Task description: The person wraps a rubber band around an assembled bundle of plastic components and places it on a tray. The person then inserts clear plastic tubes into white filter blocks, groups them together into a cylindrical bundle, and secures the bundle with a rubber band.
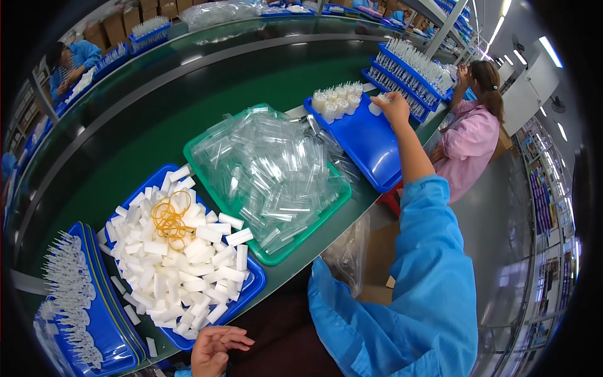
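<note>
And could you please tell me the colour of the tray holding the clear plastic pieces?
The shallow rectangular tray is green, shown best in the head view.

Right arm (pixel 416 154) outstretched, a person's right hand (pixel 394 108) pinches far forward, while the left hand (pixel 217 347) hangs low, loosely curled

Rubber bands (pixel 168 220) on blocks (pixel 169 270), left; sleeves (pixel 270 166) middle; bundles (pixel 333 105) right, trays (pixel 422 100) seemingly stacked behind.
</note>
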Available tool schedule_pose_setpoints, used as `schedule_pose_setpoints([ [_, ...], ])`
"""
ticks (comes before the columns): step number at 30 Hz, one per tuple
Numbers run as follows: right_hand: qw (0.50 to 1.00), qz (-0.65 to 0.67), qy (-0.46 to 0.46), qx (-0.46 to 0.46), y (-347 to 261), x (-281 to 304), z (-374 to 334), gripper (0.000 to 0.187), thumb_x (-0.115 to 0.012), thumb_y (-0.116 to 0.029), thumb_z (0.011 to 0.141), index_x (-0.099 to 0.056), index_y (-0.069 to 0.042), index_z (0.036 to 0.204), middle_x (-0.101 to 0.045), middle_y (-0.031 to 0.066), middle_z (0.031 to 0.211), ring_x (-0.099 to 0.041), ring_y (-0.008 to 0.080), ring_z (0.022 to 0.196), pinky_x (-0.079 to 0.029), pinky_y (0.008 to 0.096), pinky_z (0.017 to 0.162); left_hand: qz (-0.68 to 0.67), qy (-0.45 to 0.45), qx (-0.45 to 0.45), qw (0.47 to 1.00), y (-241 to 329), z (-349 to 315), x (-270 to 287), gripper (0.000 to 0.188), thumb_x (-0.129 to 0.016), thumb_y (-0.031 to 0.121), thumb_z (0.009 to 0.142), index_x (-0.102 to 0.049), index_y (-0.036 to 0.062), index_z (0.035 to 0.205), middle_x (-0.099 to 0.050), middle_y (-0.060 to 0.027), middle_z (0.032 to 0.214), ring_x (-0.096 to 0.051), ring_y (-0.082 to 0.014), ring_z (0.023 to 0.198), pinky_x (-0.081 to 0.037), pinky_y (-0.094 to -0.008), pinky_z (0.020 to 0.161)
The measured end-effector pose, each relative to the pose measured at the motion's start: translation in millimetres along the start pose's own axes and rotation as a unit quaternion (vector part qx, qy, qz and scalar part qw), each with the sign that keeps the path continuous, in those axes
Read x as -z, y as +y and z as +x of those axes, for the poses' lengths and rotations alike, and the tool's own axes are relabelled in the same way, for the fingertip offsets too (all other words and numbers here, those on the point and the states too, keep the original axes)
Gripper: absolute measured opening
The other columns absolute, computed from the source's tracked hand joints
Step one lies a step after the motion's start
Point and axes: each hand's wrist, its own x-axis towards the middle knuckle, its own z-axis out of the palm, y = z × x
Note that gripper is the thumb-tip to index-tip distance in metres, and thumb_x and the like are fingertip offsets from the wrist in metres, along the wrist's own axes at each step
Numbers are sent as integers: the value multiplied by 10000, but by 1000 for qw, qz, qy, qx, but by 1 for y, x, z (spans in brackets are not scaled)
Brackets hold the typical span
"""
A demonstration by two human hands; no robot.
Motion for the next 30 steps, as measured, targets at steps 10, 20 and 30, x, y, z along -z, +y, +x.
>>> schedule_pose_setpoints([
  [10, 992, -73, -49, -91, 9, -63, 21, 650, -780, -516, 629, -617, -46, 1047, -635, 151, 1064, -605, 290, 1006, -466, 364, 858, 18, 37, 9, 999, 0, -13, 2, 480, -619, 266, 864, -373, 3, 1181, -524, -250, 1147, -610, -357, 948, -527, -406, 778],
  [20, 998, -41, 55, -14, 22, -43, 28, 541, -751, -477, 682, -654, -17, 949, -677, 134, 899, -655, 279, 828, -505, 334, 759, 30, 38, 20, 999, 1, -17, 6, 476, -613, 268, 869, -371, 8, 1186, -527, -235, 1159, -607, -353, 963, -525, -404, 788],
  [30, 750, 524, -401, 58, -161, 72, -218, 202, -662, -86, 797, -555, -32, 960, -608, 41, 796, -565, 53, 632, -421, 184, 509, 38, -60, -76, 995, 12, 36, -21, 730, -679, 63, 796, -232, 109, 1371, -230, -239, 1420, -477, -403, 1173, -488, -420, 860],
])
